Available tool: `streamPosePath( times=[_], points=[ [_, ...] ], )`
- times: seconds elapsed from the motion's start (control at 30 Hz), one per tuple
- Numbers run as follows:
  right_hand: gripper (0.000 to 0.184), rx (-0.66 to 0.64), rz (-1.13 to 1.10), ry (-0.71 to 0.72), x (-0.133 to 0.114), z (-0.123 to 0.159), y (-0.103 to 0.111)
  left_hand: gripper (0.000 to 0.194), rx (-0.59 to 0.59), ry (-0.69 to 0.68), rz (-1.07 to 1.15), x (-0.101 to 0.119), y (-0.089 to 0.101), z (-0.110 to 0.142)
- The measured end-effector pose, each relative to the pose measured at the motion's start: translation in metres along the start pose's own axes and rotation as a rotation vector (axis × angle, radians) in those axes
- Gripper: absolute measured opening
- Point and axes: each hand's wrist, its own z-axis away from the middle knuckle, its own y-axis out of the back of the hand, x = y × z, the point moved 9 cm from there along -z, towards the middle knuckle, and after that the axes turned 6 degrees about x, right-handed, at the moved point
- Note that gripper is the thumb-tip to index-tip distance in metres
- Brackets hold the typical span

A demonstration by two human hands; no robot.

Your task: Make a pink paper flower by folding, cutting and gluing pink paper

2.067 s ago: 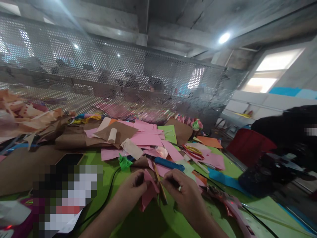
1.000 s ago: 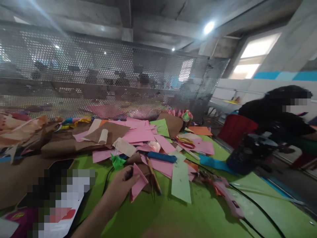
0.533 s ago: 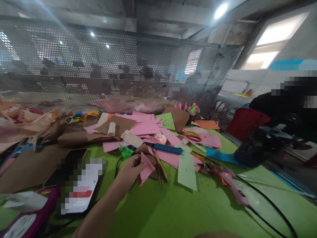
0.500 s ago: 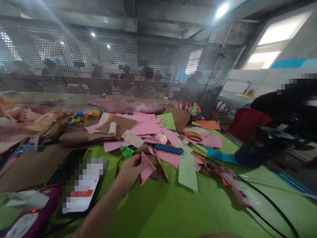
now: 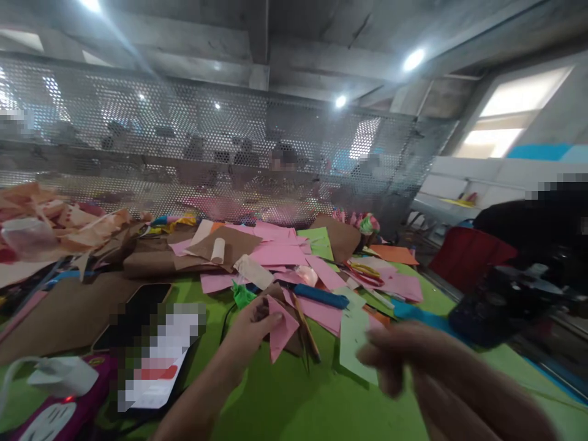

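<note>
My left hand [image 5: 250,327] is closed on a folded piece of pink paper [image 5: 282,331], thumb pressed on its face. A pencil [image 5: 309,331] lies on the table just right of that paper. My right hand [image 5: 427,358] is smeared by motion above the right side of the table, its fingers pointing left beside a pale green paper sheet [image 5: 353,340]. Whether anything is in it, I cannot make out. Behind the left hand sits a crumpled bright green piece [image 5: 242,295]. A blue tube-shaped thing [image 5: 320,295] lies behind the pencil.
Two phones lie left of my arm, one dark [image 5: 138,312] and one lit [image 5: 169,361]. A purple power strip [image 5: 55,410] with a white plug is at the lower left. Pink paper [image 5: 280,254], brown sheets and yellow-red-handled scissors [image 5: 365,272] cover the back. A person [image 5: 542,226] is at the right.
My right hand has come into view from below and now covers where the pink glue gun lay. The left hand still holds the pink paper, slightly turned. The camera view has shifted.
</note>
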Motion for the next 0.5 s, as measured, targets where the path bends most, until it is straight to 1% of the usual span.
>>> streamPosePath(
  times=[0.07, 0.1, 0.2, 0.27, 0.33, 0.43, 0.5],
  points=[
    [0.027, -0.051, -0.015, -0.022, 0.002, -0.026, -0.019, 0.035, 0.014, 0.013, 0.003, 0.0, 0.001, -0.001],
    [0.027, -0.094, 0.001, -0.048, 0.008, -0.036, -0.032, 0.037, 0.015, 0.021, 0.005, -0.001, 0.002, -0.002],
    [0.026, -0.181, 0.053, -0.129, 0.038, -0.056, -0.064, 0.044, 0.025, 0.052, 0.011, -0.008, 0.004, -0.007],
    [0.031, -0.231, 0.068, -0.176, 0.06, -0.056, -0.08, 0.047, 0.04, 0.052, 0.023, -0.009, 0.005, -0.009],
    [0.034, -0.275, 0.035, -0.226, 0.077, -0.05, -0.093, 0.046, 0.03, 0.05, 0.038, -0.009, 0.003, -0.008],
    [0.028, -0.311, -0.05, -0.275, 0.088, -0.037, -0.103, 0.038, -0.021, 0.064, 0.036, -0.005, -0.006, 0.0],
    [0.024, -0.288, -0.069, -0.282, 0.09, -0.033, -0.102, 0.031, -0.052, 0.055, 0.002, -0.001, -0.012, 0.005]
  ],
)
